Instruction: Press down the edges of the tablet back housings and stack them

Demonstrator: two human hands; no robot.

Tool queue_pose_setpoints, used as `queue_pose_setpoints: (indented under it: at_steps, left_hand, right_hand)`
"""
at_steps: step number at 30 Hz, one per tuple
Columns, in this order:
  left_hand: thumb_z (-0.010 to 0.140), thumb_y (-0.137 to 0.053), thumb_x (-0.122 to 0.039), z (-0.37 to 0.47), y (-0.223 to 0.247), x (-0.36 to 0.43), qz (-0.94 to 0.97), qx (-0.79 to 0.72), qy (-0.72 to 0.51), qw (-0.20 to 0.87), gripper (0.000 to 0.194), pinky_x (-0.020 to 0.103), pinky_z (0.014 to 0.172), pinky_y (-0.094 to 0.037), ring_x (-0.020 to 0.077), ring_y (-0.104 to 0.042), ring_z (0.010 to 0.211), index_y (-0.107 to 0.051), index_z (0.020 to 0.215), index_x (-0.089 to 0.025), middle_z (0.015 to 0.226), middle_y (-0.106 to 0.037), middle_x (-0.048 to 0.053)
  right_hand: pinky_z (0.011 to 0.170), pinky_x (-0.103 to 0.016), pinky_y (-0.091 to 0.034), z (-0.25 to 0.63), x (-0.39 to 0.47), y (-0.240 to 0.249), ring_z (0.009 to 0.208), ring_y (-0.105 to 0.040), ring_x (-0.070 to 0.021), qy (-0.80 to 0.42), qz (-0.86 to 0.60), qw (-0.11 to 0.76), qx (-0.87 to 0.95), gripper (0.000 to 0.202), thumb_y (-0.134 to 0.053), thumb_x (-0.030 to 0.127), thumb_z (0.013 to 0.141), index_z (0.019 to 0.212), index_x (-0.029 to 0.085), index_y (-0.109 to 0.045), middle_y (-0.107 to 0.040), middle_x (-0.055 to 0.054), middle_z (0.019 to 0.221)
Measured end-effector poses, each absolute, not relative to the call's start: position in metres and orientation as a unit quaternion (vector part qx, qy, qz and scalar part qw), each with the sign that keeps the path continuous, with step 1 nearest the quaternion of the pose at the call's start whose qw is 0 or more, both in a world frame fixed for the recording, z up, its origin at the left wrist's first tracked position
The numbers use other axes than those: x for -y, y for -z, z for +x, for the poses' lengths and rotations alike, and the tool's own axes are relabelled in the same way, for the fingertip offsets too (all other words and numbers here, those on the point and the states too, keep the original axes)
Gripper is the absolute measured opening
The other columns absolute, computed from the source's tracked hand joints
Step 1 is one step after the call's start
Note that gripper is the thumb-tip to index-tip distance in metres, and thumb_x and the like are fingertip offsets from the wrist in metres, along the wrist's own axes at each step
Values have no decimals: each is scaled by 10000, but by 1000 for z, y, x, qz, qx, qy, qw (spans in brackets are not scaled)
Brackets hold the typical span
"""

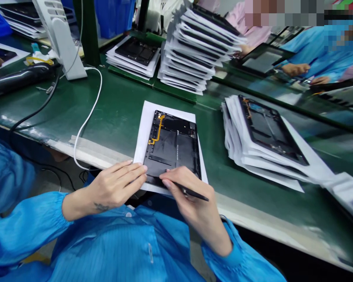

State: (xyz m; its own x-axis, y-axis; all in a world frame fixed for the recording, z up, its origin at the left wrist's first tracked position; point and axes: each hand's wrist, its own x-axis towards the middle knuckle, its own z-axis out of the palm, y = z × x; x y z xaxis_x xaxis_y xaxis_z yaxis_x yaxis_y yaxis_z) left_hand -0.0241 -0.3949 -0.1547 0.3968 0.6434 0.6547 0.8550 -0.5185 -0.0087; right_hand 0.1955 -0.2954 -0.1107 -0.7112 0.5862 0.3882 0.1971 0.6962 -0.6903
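A black tablet back housing (167, 149) with an orange flex cable (157, 135) along its upper left lies open side up on a white sheet (141, 121). My left hand (113, 184) rests flat at the housing's lower left corner, fingers stretched out and together, with nothing held. Over the lower edge, my right hand (191, 192) pinches slim black tweezers (195, 194), whose back end points right. Their tips are hidden by my fingers, so I cannot tell whether they touch the housing.
To the right stands a stack of white sheets with a tablet housing (273, 125) on top. Behind rise a tall stack of interleaved housings (194, 51) and a lower one (137, 51). A white fan (60, 43) and its cable (90, 121) occupy the left. Other people's hands (295, 69) show across the bench.
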Motion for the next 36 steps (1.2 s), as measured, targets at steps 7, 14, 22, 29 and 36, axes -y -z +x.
queue_pose_setpoints:
  at_steps: [7, 14, 22, 29, 36]
  left_hand:
    - [983, -434, -44, -12, 137, 389, -811, 465, 281, 217, 277, 343, 892, -596, 217, -736, 999, -707, 991, -93, 1092, -766, 115]
    - [1015, -412, -108, 3, 131, 369, -834, 450, 259, 187, 273, 343, 748, -544, 214, -693, 839, -684, 1014, -95, 896, -720, 101]
    - [986, -467, -96, 5, 140, 375, -846, 447, 243, 157, 254, 376, 813, -530, 252, -684, 952, -668, 1137, -59, 955, -711, 129]
    - [946, -545, -271, -27, 108, 361, -528, 600, 480, -362, 587, 493, 1188, -386, 315, -339, 1506, -445, 1523, -305, 1611, -395, 59]
    - [821, -796, -336, -21, 78, 338, -249, 615, 508, -549, 1049, 512, 1034, -536, 324, -458, 1432, -117, 1620, -328, 1644, -298, 158]
  right_hand:
    - [767, -325, -566, 217, 306, 111, 836, -690, -195, -271, -259, 328, 867, 142, -596, 106, 953, 963, 214, -687, -727, -45, 869]
    - [795, -341, -560, 215, 315, 113, 871, -673, -201, -223, -245, 324, 886, 199, -581, 56, 938, 1021, 215, -666, -706, -56, 908]
    - [802, -342, -567, 219, 319, 117, 872, -665, -205, -227, -202, 314, 900, 214, -588, 32, 925, 1054, 183, -670, -702, -68, 880]
    - [748, -283, -570, 219, 310, 132, 836, -707, -177, -360, -306, 448, 759, 151, -620, 147, 948, 926, 234, -741, -747, -28, 878]
    - [680, -225, -533, 208, 310, 135, 753, -695, -142, -402, -288, 506, 707, 139, -633, 220, 953, 880, 210, -750, -729, -19, 802]
